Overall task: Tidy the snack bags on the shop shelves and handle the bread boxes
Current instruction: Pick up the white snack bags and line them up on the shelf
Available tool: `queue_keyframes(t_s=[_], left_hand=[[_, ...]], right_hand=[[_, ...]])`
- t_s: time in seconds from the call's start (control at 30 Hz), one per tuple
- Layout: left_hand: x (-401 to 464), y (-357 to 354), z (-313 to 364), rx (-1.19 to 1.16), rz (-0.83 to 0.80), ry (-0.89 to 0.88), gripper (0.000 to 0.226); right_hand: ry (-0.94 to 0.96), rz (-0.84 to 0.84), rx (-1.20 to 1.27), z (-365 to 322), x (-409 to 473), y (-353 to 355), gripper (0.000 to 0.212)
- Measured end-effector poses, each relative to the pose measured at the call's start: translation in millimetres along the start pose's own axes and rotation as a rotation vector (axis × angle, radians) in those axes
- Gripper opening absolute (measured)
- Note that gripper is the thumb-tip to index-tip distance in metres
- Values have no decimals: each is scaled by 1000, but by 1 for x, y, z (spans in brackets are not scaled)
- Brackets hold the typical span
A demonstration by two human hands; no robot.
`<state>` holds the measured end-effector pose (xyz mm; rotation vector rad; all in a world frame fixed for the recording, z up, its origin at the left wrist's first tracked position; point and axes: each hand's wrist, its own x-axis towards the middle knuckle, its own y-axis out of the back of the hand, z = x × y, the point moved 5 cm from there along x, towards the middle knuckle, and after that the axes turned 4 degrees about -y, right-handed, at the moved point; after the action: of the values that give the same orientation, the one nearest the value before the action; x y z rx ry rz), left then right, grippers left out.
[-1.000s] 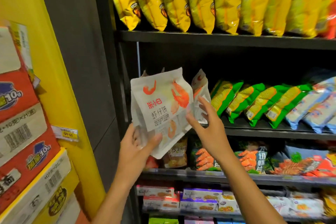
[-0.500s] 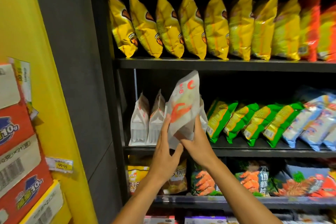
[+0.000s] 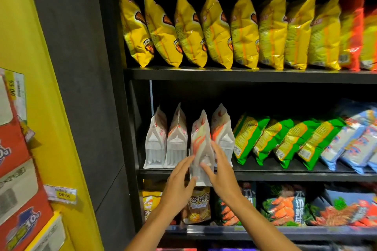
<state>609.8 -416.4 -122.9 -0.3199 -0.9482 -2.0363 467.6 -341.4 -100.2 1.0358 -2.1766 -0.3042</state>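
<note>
The left hand [image 3: 179, 181] and the right hand [image 3: 219, 171] are blurry, and they cover the bottom of the white bag [image 3: 201, 144] between them. You cannot tell how tight they hold it. The right hand also hides part of the next white bag [image 3: 222, 128]. The blue bags [image 3: 355, 144] are smeared and run off the right edge. The red boxes [image 3: 14, 149] on the left are cut off, and their words are too fuzzy to read. The small price tag [image 3: 61, 194] is blurry too.
</note>
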Motion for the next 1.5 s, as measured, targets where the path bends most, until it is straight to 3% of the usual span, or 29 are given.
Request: queue_keyframes(t_s=[0.07,0.13,0.2,0.33,0.63,0.97,1.27,1.5], left_hand=[[-2,15,7,0,202,-69,48],[2,26,13,12,293,-96,46],[13,31,18,55,288,-112,50],[43,37,26,198,256,-169,58],[73,27,9,418,64,38,66],[38,36,12,199,315,-36,72],[-20,67,31,227,532,-139,58],[-74,117,42,-9,659,-187,48]], right_hand=[[95,98,-85,-8,-10,1,76],[238,145,-168,-19,-16,-1,82],[329,113,-248,-21,-14,-7,89],[328,121,-245,-19,3,-9,91],[278,101,-247,-16,29,-19,81],[281,54,-273,-10,34,-18,77],[221,7,-233,-17,25,-22,76],[189,49,46,-41,-12,-9,62]])
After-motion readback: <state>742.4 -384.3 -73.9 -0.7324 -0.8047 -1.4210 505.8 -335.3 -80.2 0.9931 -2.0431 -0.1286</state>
